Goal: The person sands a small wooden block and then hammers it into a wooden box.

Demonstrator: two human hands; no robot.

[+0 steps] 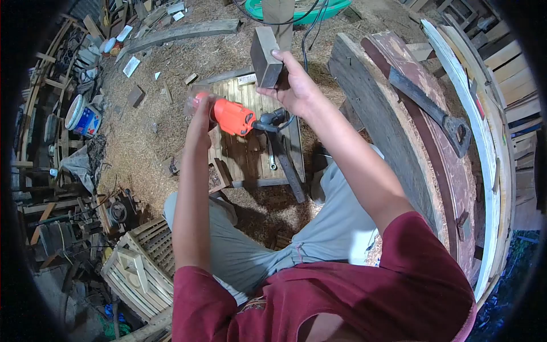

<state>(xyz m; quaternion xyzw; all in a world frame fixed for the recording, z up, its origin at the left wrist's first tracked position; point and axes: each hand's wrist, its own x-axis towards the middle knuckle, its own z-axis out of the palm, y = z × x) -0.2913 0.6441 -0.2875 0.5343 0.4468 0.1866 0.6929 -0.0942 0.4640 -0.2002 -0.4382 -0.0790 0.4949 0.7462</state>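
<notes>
Near the upper centre, the left hand grips an orange power tool over the slatted counter, while the right hand clasps a wooden block near one end, seemingly to leave its broad face uncovered.

Head-worn view from above; faces forward and down; arm's-length close.

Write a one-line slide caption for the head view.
Left hand grips an orange power tool while the right hand holds a rectangular wooden block above a slatted wooden platform.
</notes>
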